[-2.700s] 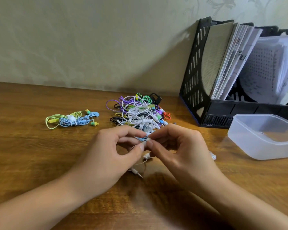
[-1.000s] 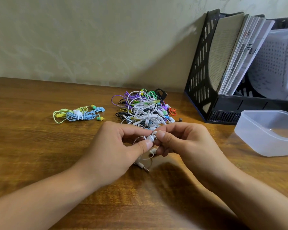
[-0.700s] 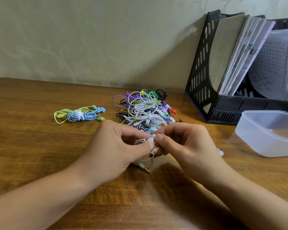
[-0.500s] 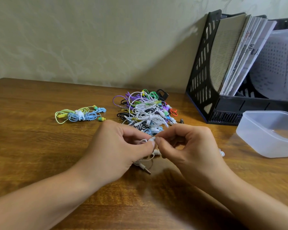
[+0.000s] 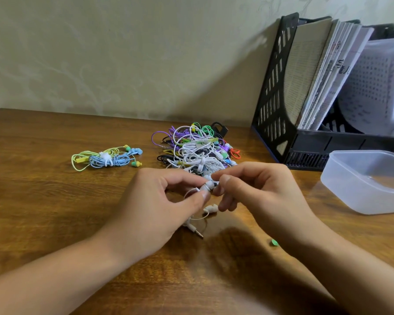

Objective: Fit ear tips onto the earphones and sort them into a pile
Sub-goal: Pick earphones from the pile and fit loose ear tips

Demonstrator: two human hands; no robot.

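Note:
My left hand [image 5: 155,205] pinches a white earbud [image 5: 208,185] between thumb and forefinger. My right hand [image 5: 257,192] pinches the tip end of that same earbud from the right. The second white earbud [image 5: 210,209] hangs below my fingers, and the white cable with its jack plug [image 5: 197,231] trails onto the wooden table [image 5: 43,201]. Behind my hands lies a tangled heap of coloured and white earphones [image 5: 196,146]. A small pile of a yellow and a blue earphone [image 5: 105,156] lies to the left.
A clear plastic tub [image 5: 366,180] stands at the right. Behind it a black file rack [image 5: 282,98] holds books and papers against the wall. A small green ear tip [image 5: 274,242] lies on the table beside my right wrist.
My hands stay together on the white earbud with small finger shifts. A green ear tip now shows beside my right wrist.

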